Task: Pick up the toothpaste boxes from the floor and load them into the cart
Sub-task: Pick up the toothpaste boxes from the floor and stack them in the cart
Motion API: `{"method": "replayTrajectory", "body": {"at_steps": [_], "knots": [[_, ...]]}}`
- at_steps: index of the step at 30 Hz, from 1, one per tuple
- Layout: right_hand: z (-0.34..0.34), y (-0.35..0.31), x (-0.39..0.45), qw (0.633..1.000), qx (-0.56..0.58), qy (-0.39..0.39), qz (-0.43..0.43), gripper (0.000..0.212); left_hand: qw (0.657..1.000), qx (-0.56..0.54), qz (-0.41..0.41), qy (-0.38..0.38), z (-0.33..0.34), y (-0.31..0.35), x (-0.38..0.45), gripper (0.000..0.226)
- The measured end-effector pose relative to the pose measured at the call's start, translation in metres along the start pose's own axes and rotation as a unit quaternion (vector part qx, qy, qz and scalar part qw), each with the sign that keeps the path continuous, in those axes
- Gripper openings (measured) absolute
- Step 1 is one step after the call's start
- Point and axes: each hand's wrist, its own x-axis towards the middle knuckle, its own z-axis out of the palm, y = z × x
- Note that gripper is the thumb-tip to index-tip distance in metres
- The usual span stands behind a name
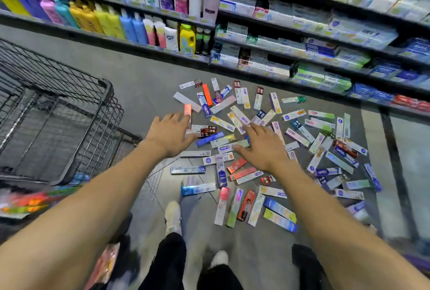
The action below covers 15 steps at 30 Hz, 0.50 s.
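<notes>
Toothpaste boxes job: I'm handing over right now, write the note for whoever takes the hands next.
Left hand: open, holding nothing, reaching over the near-left part of the pile.
Right hand: open, holding nothing, fingers spread just above boxes mid-pile.
Boxes: dozens scattered flat on the floor in front of the shelves, some overlapping.
Cart: to the left of the pile; a few blurred packs show at its near-left corner.
Done: little that can be confirmed.
Left: nearly the whole pile. The boxes under the hands seem the natural next grab.
</notes>
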Motion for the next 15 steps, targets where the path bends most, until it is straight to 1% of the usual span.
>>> {"method": "replayTrajectory", "body": {"at_steps": [4, 7, 8, 10, 13, 15], "knots": [[0.04, -0.009, 0.042, 1.0, 0.002, -0.022, 0.004, 0.091, 1.0, -0.012, 0.018, -0.022, 0.05, -0.018, 0.037, 0.071], [0.089, -0.012, 0.076, 0.999, 0.019, -0.039, 0.009, 0.094, 0.999, -0.028, 0.013, -0.04, 0.104, -0.034, 0.064, 0.072], [0.109, -0.011, 0.088, 0.999, 0.02, -0.048, 0.012, 0.092, 0.998, -0.026, 0.011, -0.049, 0.125, -0.037, 0.073, 0.072], [0.156, -0.009, 0.113, 0.997, 0.022, -0.068, 0.01, 0.085, 0.997, -0.022, 0.008, -0.073, 0.172, -0.042, 0.091, 0.073], [0.24, -0.006, 0.153, 0.993, 0.038, -0.108, -0.002, 0.077, 0.996, -0.02, 0.011, -0.085, 0.253, -0.049, 0.118, 0.075], [0.303, -0.001, 0.177, 0.989, 0.024, -0.143, -0.033, 0.078, 0.995, -0.037, 0.027, -0.088, 0.313, -0.05, 0.134, 0.082]]}}
